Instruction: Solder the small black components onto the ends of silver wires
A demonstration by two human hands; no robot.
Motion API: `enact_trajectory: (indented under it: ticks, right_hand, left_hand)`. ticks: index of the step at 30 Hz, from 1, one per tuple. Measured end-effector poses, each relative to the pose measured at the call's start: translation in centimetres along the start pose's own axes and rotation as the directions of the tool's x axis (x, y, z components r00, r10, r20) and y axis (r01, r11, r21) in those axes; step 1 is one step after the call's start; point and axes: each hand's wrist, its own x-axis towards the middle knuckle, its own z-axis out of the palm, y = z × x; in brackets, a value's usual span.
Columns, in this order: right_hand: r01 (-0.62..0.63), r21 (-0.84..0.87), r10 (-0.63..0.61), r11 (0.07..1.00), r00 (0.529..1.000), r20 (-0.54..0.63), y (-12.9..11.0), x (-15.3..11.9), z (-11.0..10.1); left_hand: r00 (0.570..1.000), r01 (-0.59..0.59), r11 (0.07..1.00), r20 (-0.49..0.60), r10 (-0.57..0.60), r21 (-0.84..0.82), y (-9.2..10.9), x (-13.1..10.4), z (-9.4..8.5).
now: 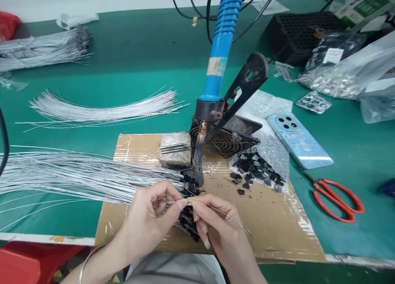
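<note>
Though blurry, fingers (182, 202) pinching wire (234, 220), prob.

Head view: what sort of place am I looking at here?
Most likely a small electronics assembly bench. A blue-handled soldering iron stands fixed over a cardboard mat, bundles of thin wires lie across the green table, and both hands pinch a wire near small black parts.

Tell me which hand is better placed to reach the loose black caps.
Right hand, probably: the caps lie on its side of the cardboard. Left hand sits by the wire bundle.
</note>
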Motion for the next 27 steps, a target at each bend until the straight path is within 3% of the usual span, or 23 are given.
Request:
enact_trajectory:
  ticks: [7,27]
  right_hand:
    - [0.032,0.055,-0.033,0.998,0.999,0.012,0.72,0.19,-0.32]
    - [0.028,0.080,-0.028,0.996,1.000,-0.005,0.72,0.20,-0.17]
  left_hand:
    - [0.999,-0.039,0.998,-0.035,0.038,-0.040,0.25,0.03,0.37]
    - [0.999,-0.015,1.000,-0.052,0.014,-0.008,-0.34,-0.13,0.97]
